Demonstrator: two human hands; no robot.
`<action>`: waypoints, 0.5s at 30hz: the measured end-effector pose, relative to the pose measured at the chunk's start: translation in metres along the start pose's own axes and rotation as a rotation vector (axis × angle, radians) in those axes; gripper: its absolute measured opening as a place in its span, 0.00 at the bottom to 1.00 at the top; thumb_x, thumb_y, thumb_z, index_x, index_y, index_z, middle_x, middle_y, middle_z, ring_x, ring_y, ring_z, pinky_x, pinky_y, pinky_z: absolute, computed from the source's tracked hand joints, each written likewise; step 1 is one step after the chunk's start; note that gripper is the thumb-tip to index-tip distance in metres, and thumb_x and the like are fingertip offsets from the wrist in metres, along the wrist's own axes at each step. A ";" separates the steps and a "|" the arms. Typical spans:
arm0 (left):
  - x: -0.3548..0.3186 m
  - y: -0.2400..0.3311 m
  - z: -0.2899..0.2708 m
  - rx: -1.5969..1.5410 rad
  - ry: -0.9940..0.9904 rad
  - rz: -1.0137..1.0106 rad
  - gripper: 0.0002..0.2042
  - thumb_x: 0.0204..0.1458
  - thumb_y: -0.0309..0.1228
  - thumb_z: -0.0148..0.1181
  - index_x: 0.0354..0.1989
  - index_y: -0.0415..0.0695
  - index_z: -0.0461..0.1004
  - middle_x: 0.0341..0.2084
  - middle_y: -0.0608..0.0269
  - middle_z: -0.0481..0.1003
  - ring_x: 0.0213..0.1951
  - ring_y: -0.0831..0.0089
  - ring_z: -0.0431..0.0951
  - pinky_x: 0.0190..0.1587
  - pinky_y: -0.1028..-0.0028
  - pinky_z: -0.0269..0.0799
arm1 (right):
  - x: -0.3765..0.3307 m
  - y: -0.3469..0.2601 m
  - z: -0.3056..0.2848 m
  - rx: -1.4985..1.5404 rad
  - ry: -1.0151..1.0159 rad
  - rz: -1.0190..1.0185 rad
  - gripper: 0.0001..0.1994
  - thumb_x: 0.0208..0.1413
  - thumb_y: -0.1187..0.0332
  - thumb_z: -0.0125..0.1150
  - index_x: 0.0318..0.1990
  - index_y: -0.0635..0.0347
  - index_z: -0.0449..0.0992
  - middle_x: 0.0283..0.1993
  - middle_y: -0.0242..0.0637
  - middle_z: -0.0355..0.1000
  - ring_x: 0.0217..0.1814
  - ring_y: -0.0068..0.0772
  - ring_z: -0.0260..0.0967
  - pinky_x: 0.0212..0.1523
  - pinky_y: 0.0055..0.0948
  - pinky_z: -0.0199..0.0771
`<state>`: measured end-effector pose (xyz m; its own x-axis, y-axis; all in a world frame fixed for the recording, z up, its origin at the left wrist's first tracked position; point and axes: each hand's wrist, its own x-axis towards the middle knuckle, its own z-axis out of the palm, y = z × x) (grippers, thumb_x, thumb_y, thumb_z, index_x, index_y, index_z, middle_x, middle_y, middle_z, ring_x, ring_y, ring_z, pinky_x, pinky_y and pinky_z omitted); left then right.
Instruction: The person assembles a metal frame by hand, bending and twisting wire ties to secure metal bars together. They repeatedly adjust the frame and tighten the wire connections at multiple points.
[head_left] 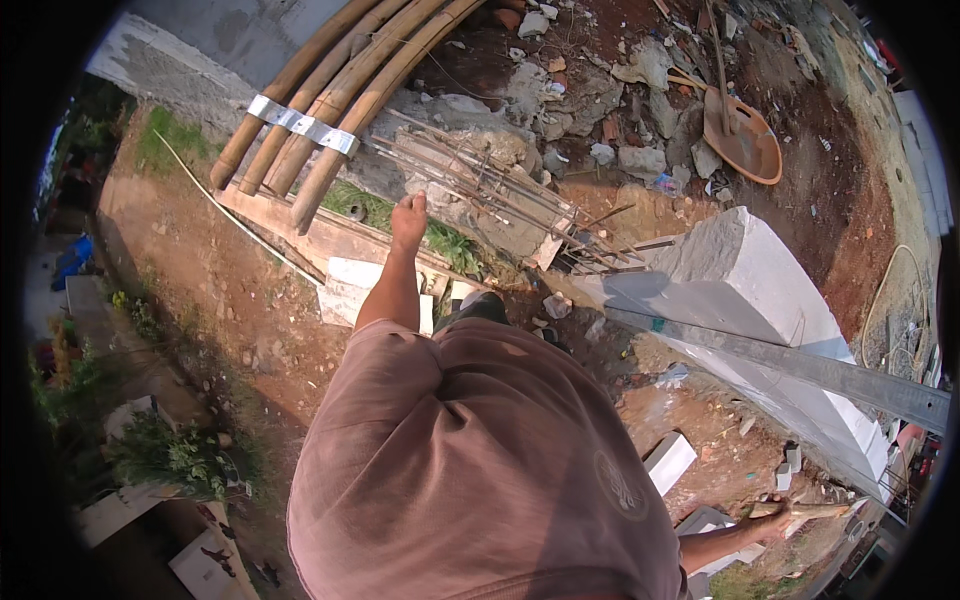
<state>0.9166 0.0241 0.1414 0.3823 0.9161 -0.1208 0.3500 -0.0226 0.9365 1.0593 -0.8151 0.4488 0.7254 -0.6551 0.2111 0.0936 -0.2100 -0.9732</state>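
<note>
My left hand (pixel 408 221) reaches forward over the ground at the centre left. Its fingers are curled in, and anything inside them is hidden. Just beyond it lie thin steel rebar rods (pixel 460 178), and bamboo poles (pixel 318 160) stand to its left with a shiny metal strip (pixel 300 124) across them. Out at the lower right, my right hand (pixel 772 523) is closed around a light wooden stick-like piece (pixel 815 510); its far end is too small to make out.
A pale block wall (pixel 745 290) rises on the right, with a long grey metal bar (pixel 800 358) along it. An orange wheelbarrow tray (pixel 745 140) holds a shovel (pixel 722 85) among rubble. A white block (pixel 670 462) lies low right; boards (pixel 350 280) lie beneath my left arm.
</note>
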 end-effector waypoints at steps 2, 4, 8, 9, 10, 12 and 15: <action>0.009 0.037 0.016 -0.204 0.046 -0.094 0.19 0.56 0.42 0.55 0.27 0.34 0.72 0.20 0.57 0.74 0.23 0.72 0.72 0.29 0.71 0.68 | -0.092 0.003 0.011 0.029 -0.176 0.142 0.19 0.56 0.61 0.53 0.50 0.64 0.66 0.29 0.33 0.66 0.31 0.25 0.64 0.32 0.25 0.65; 0.023 0.062 0.015 -0.305 0.069 -0.152 0.19 0.56 0.43 0.56 0.25 0.37 0.70 0.19 0.60 0.73 0.21 0.76 0.70 0.25 0.75 0.66 | -0.166 0.002 0.021 -0.291 -0.209 0.336 0.16 0.55 0.60 0.58 0.44 0.62 0.68 0.25 0.27 0.61 0.23 0.18 0.57 0.23 0.21 0.58; 0.049 0.071 0.018 -0.292 0.046 -0.228 0.19 0.56 0.46 0.56 0.25 0.40 0.69 0.18 0.64 0.72 0.18 0.79 0.70 0.20 0.77 0.63 | -0.297 -0.020 0.081 -0.462 -0.602 0.602 0.12 0.48 0.67 0.60 0.38 0.64 0.71 0.21 0.29 0.64 0.18 0.20 0.59 0.20 0.19 0.60; 0.052 0.076 0.018 -0.274 0.033 -0.254 0.20 0.56 0.46 0.56 0.24 0.40 0.69 0.17 0.63 0.72 0.17 0.79 0.70 0.19 0.77 0.63 | -0.311 -0.017 0.091 -0.491 -0.782 0.599 0.12 0.47 0.68 0.61 0.38 0.64 0.72 0.21 0.29 0.65 0.18 0.19 0.60 0.21 0.20 0.60; 0.053 0.078 0.017 -0.292 0.022 -0.278 0.20 0.56 0.47 0.56 0.24 0.41 0.69 0.16 0.63 0.72 0.17 0.79 0.70 0.19 0.77 0.63 | -0.328 -0.031 0.123 -0.467 -0.926 0.590 0.13 0.46 0.67 0.61 0.38 0.65 0.72 0.22 0.29 0.66 0.20 0.19 0.61 0.23 0.21 0.61; 0.058 0.089 0.012 -0.329 0.013 -0.307 0.21 0.55 0.47 0.56 0.22 0.41 0.68 0.15 0.63 0.71 0.16 0.79 0.70 0.19 0.77 0.63 | -0.346 -0.066 0.197 -0.598 -1.183 0.537 0.15 0.47 0.68 0.61 0.41 0.67 0.72 0.26 0.29 0.67 0.24 0.19 0.64 0.27 0.21 0.64; 0.067 0.086 0.007 -0.432 0.041 -0.294 0.18 0.57 0.42 0.54 0.22 0.42 0.68 0.15 0.65 0.71 0.15 0.80 0.68 0.19 0.77 0.63 | -0.344 -0.099 0.304 -0.520 -1.586 0.208 0.19 0.47 0.72 0.60 0.49 0.65 0.71 0.31 0.30 0.69 0.32 0.21 0.65 0.35 0.24 0.67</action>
<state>0.9784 0.0806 0.2116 0.2843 0.8740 -0.3941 0.0494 0.3972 0.9164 1.0077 -0.3487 0.4448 0.6487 0.5588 -0.5167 -0.0697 -0.6325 -0.7714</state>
